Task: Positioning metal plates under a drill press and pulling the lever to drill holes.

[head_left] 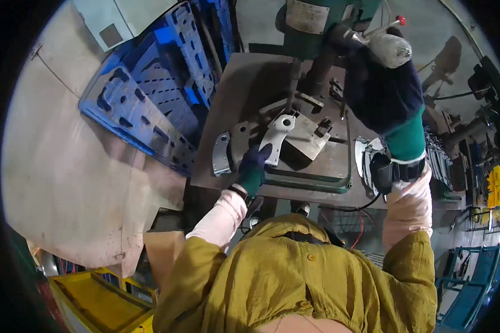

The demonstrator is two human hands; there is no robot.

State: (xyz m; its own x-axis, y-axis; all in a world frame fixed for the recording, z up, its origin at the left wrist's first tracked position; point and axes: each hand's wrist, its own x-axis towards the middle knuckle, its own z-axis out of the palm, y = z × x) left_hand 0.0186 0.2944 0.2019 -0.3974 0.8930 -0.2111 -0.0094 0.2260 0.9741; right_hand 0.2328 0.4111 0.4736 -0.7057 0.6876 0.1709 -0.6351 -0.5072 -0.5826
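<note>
My left hand (254, 160), in a dark glove with a green cuff, grips the lower end of a curved silver metal plate with holes (278, 136). The plate lies against a blocky metal fixture (304, 137), under the spindle (293, 83) of a green drill press (306, 28). To its left rest another curved plate (221, 154) and a duller curved piece (240, 141). My raised right hand (384, 91), gloved the same way, is closed at a press lever with a plastic-wrapped end (391, 51). Its fingertips are hidden.
The steel table (219, 116) carries a green-edged base (311, 182). Blue plastic pallets (144, 105) lean at the left beside a large pale panel (78, 166). More metal plates (368, 158) lie near my right forearm. Another lever ends in a red knob (400, 21).
</note>
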